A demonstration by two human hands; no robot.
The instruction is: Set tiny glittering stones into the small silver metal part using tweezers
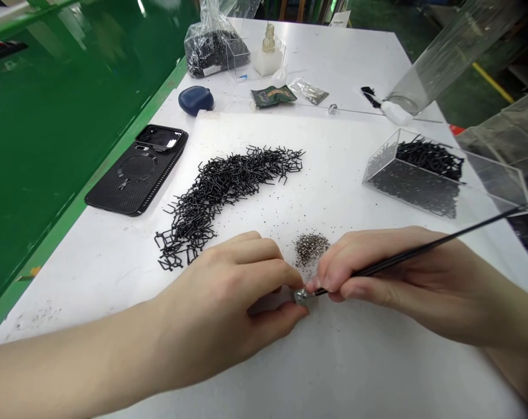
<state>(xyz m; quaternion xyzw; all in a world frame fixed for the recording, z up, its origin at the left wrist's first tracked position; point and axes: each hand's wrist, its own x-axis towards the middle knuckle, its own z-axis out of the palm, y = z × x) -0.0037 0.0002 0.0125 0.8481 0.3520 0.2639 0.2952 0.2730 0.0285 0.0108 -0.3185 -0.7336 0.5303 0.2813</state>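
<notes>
Between the thumb and fingertips of my left hand (229,291) is a small shiny, clear or silvery piece (302,297), held low over the white work surface. My right hand (403,273) grips a long thin black stick-like tool (438,240). Its front end meets the shiny piece, and its other end points up to the right. Fingers partly cover the contact, so the tool's tip is not clear. Just beyond my fingertips lies a small heap of tiny dark and silvery grains (311,249). A long curved pile of short bent black pieces (229,185) spreads behind my left hand.
A clear box (416,174) of black pieces stands right, below a leaning clear cylinder (447,64). Left are a black phone (137,169) and a dark blue case (196,100). Behind sit a bag of black pieces (215,49), a small bottle (269,39) and packets (273,96).
</notes>
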